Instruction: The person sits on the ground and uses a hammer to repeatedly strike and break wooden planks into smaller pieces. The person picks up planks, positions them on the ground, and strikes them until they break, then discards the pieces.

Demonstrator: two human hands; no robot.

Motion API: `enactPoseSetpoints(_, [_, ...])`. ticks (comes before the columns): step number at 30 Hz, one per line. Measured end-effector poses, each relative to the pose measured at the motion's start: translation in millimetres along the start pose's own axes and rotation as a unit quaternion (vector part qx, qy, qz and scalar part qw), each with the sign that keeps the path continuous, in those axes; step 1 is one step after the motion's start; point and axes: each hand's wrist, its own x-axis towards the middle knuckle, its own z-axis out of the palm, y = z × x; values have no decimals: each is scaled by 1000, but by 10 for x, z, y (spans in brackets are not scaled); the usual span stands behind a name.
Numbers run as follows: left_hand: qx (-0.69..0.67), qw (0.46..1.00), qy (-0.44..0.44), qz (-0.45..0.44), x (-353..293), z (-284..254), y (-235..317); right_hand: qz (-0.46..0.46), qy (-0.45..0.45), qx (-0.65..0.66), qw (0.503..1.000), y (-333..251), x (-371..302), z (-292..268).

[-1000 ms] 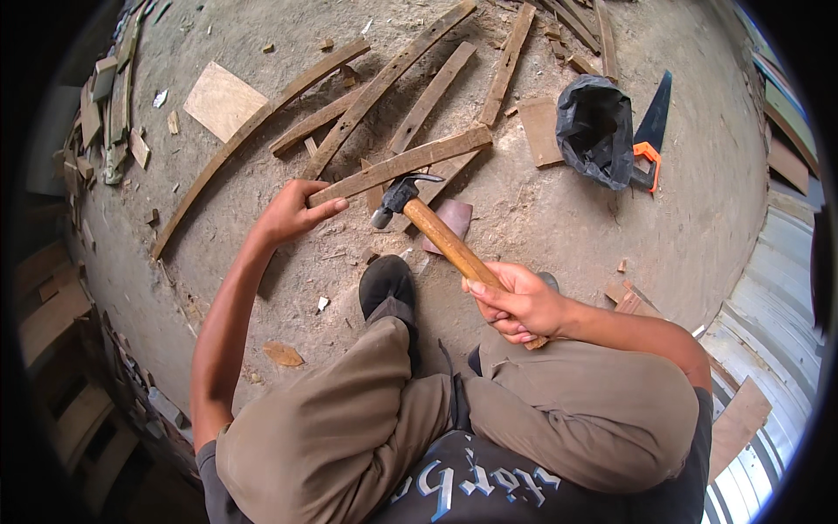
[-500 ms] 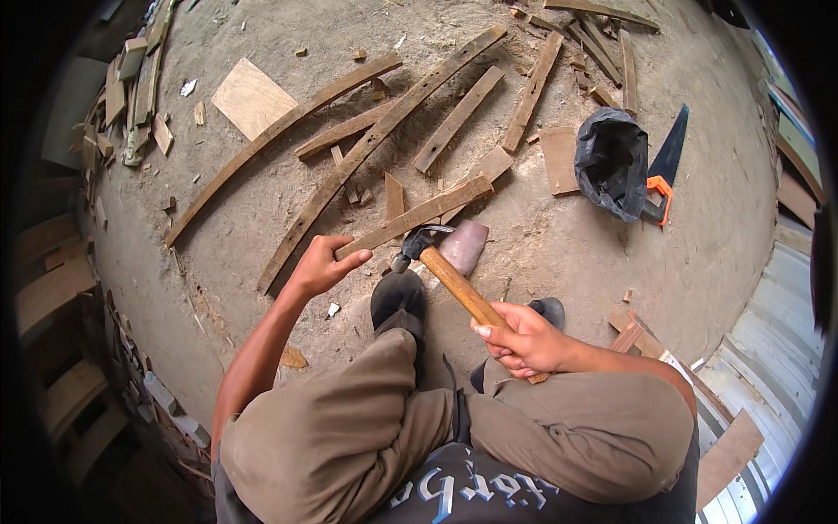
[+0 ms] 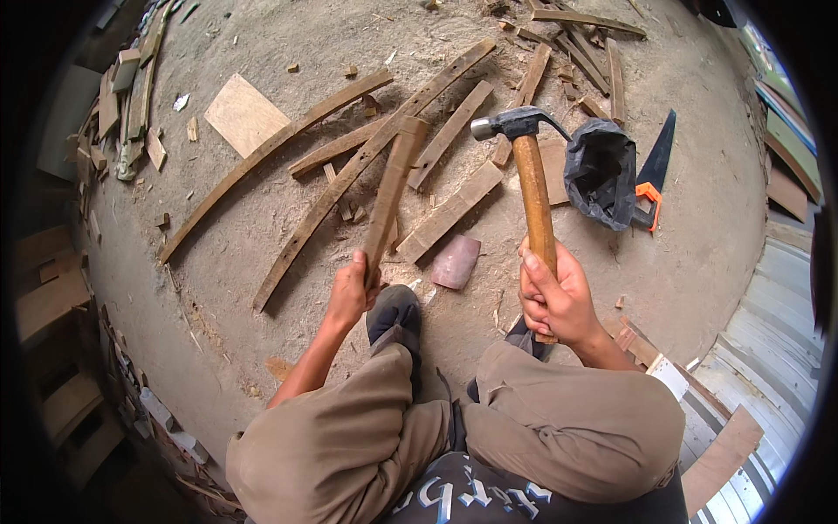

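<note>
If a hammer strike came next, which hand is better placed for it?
Probably the right hand: it grips the hammer by its wooden handle, leaving the head free. The left hand is occupied, holding a wooden strip by its near end.

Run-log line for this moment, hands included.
left hand: wood strip, near end | right hand: hammer, by handle | hammer apart from wood strip | nearby: saw right of black bag

Brown trousers (image 3: 567,419) — dark, lettered shirt (image 3: 532,506)
</note>
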Motion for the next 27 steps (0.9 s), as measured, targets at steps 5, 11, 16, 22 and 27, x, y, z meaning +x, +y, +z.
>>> enactPoseSetpoints(5, [14,999,29,23,189,-30,202,-5,73,-53,996,227,1,-201])
enactPoseSetpoints(11, [143,989,10,44,274,546,-18,-11,142,-183,973,711,140,-449])
enactPoseSetpoints(16, [332,894,99,284,283,698,9,-145,196,-387,889,1009,107,-524])
enactPoseSetpoints(22, [194,924,42,326,249,699,565,-194,162,-481,839,1205,53,-450])
enactPoseSetpoints(27, [16,966,37,257,334,739,450,-178,113,-483,850,1237,27,-400])
